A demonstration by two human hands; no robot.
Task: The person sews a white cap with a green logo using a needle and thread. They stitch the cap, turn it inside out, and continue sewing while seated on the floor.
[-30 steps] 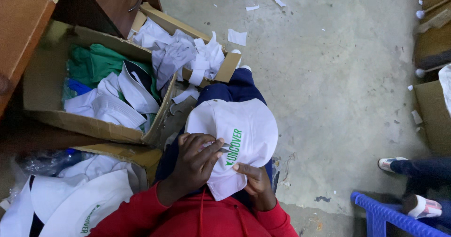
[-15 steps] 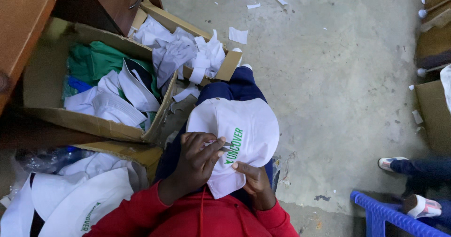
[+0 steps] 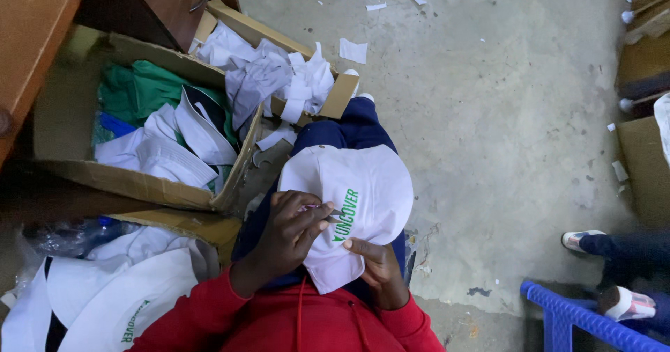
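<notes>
A white cap (image 3: 363, 184) with green lettering lies crown-up on my lap, over dark blue trousers. My left hand (image 3: 289, 233) rests on its left side, fingers pinched around a small thin tool (image 3: 328, 211) whose tip touches the cap beside the lettering. My right hand (image 3: 377, 265) grips the cap from below at its near edge, thumb on the white fabric. Both red sleeves show at the bottom of the view.
To my left stands an open cardboard box (image 3: 139, 188) holding white caps and green cloth, with a smaller box of white scraps (image 3: 279, 79) behind it. More white caps (image 3: 118, 296) are piled at the lower left. Another person's feet (image 3: 593, 244) and a blue plastic stool (image 3: 579, 320) are at the right.
</notes>
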